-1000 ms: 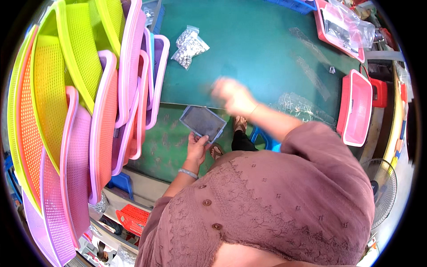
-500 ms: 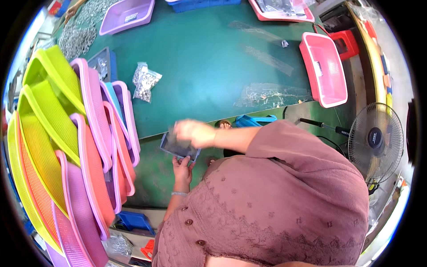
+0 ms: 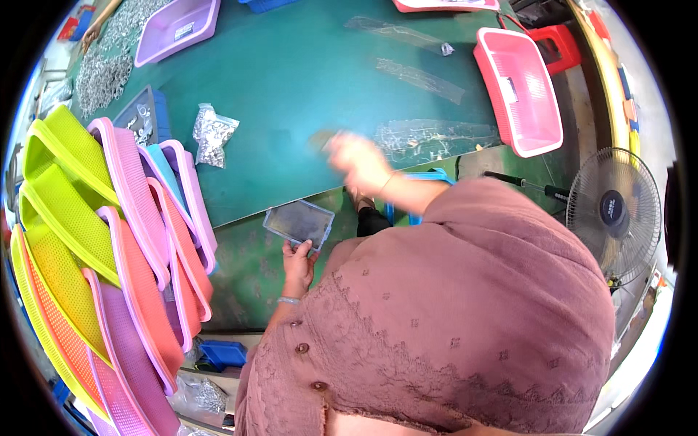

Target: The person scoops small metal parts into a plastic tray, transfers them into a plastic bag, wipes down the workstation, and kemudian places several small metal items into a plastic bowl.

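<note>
My left hand (image 3: 299, 266) grips the near edge of a small shallow box (image 3: 318, 207) with a blue rim and a dark grey inside. The box is tilted just off the table's near edge, fingers beneath it and thumb on the rim. Over the green table my right hand (image 3: 360, 163) is smeared by motion. Its fingers look closed around a small brownish thing (image 3: 322, 138), too blurred to name. A clear plastic bag of small shiny metal parts (image 3: 213, 138) lies on the table to the left.
Nested yellow-green, purple and coral baskets (image 3: 138, 211) crowd my left. A pink basket (image 3: 523, 94) stands at the table's right end, near a fan (image 3: 611, 211). A purple basket (image 3: 178, 33) and a chain pile (image 3: 105, 76) lie far left. Another person's hand (image 3: 91, 35) shows there.
My right hand has moved up and right, from over the small box to above the table. The box's inside now shows, still in my left hand. The whole view has shifted slightly.
</note>
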Tool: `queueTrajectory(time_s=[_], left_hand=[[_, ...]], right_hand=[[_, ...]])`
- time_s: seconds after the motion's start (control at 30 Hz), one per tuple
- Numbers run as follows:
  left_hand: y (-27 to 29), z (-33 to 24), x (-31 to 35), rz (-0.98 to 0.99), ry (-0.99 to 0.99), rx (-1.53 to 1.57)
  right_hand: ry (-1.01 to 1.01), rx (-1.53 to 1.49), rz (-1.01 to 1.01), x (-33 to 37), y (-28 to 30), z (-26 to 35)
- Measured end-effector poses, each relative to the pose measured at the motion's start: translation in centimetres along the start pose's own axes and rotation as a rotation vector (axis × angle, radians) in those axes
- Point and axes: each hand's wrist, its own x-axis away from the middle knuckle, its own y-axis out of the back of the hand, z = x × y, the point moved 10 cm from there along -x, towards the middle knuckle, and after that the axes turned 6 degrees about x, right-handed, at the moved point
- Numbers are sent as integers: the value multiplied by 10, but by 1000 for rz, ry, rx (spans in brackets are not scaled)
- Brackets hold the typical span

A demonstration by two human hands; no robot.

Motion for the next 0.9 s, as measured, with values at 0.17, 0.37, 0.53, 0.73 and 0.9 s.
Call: queueTrajectory(time_s=[0.17,0.37,0.53,0.73,0.9], left_hand=[[-13,-12,7,42,-4,-41],[7,-3,-5,-36,-5,79],[15,-15,2,-66,-59,114],[34,-16,21,-165,-86,123],[36,-11,23,-155,-80,195]], right_hand=[[226,-573,-156,8,6,87],[-281,162,-569,4,68,-146],[374,-451,-16,-51,-9,67],[497,-317,216,-171,-19,165],[339,-14,566,-205,-76,162]])
